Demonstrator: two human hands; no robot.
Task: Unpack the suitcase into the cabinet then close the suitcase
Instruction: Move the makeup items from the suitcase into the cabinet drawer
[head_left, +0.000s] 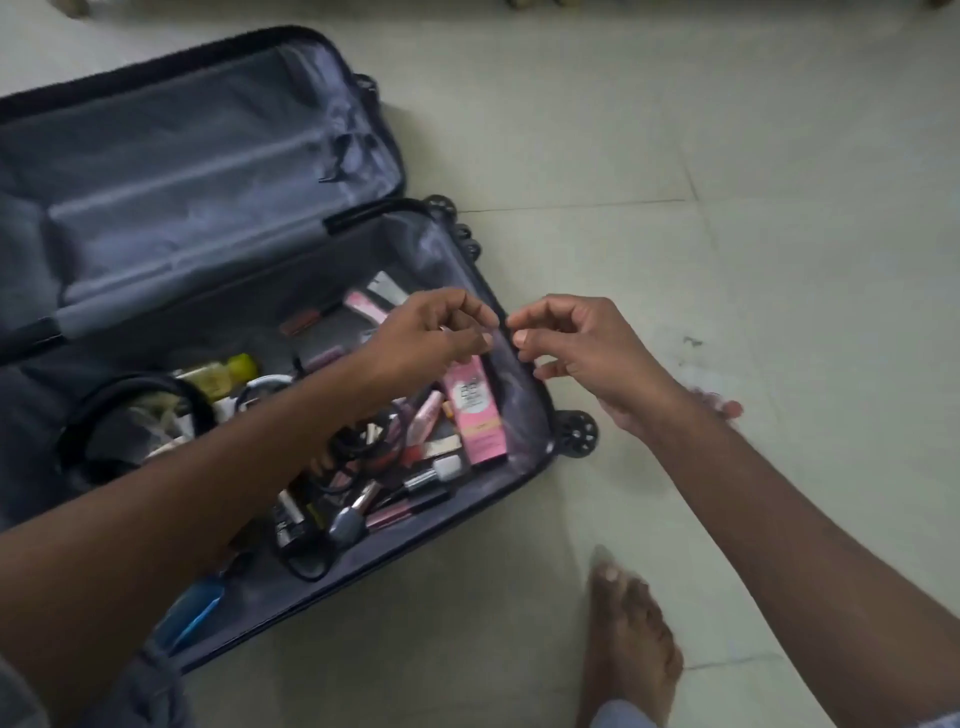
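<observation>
The dark suitcase lies open on the floor, its grey-lined lid folded back and holding nothing. The near half holds several cosmetics, a pink box, a yellow bottle, a black round pouch and a blue item. My left hand hovers over the suitcase's right end, fingers curled toward the thumb; whether it pinches something small is unclear. My right hand is just right of it, above the suitcase's edge, fingers loosely curled and holding nothing that I can see. The fingertips of both hands nearly meet. No cabinet is in view.
Pale tiled floor spreads to the right and behind the suitcase. My bare foot stands on the floor near the suitcase's front right corner. The suitcase wheels stick out at its right end.
</observation>
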